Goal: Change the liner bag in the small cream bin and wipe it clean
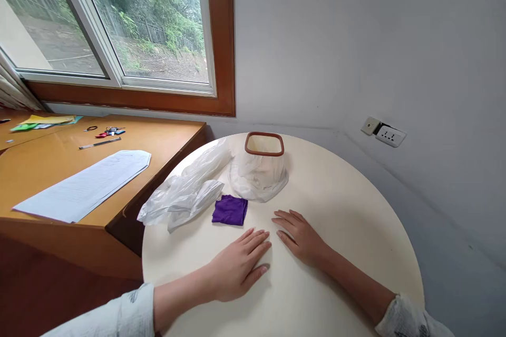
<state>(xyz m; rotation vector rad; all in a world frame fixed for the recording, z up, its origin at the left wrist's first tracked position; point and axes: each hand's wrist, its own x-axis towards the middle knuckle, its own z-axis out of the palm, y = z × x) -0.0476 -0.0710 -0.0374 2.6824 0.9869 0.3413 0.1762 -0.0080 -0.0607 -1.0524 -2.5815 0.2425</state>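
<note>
My left hand (240, 266) lies flat on the cream round table (308, 300), fingers stretched out and holding nothing. Opposite it, my right hand (298, 237) rests palm down with its fingers apart. Just beyond my left fingertips is a folded purple cloth (230, 210). A translucent container (263, 168) with a brown rim (264, 154) stands farther back, a white plastic film or bag around its lower part. To its left spreads a crumpled translucent plastic bag (185, 189), its near end close to the cloth.
A wooden desk (169, 131) adjoins on the left, carrying paper sheets (90, 181), a pen (99, 143), keys (110, 131) and coloured papers (51, 120). Behind are a window (158, 21) and a white wall with a socket (390, 136).
</note>
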